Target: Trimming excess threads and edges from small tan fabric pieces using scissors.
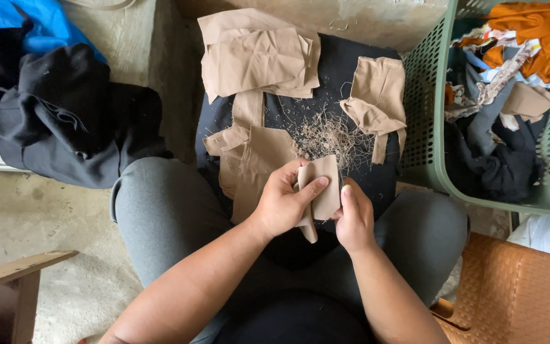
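Wood first, at the far left edge: corner of a low brown wooden stool [7, 283] on the grey concrete floor [65, 242]. Above it, a heap of black cloth [65, 114] lying over a bright blue fabric [39, 25]. Centre: person seated, grey-trousered knees [160, 204] spread, facing a round black padded work surface [326, 83]. On that surface, a stack of folded tan cloth pieces [256, 57] at the far side, more flat tan cuttings [249, 159] near the left knee, a loose pile of fine pale thread trimmings [332, 137] in the middle, and one crumpled tan piece [377, 99] toward the right. Left hand [281, 204] is closed around a small tan fabric piece [324, 185], thumb laid across its front, fingers behind; the piece is held upright just above the lap, at the near edge of the black surface. Right hand [354, 220] pinches the right edge of the same piece, thumb up; a thin dark tool may sit in that hand, view too poor to confirm. Right: green perforated plastic laundry basket [424, 127] holding mixed orange, black and patterned garments. Lower right corner: brown woven plastic seat [517, 293].
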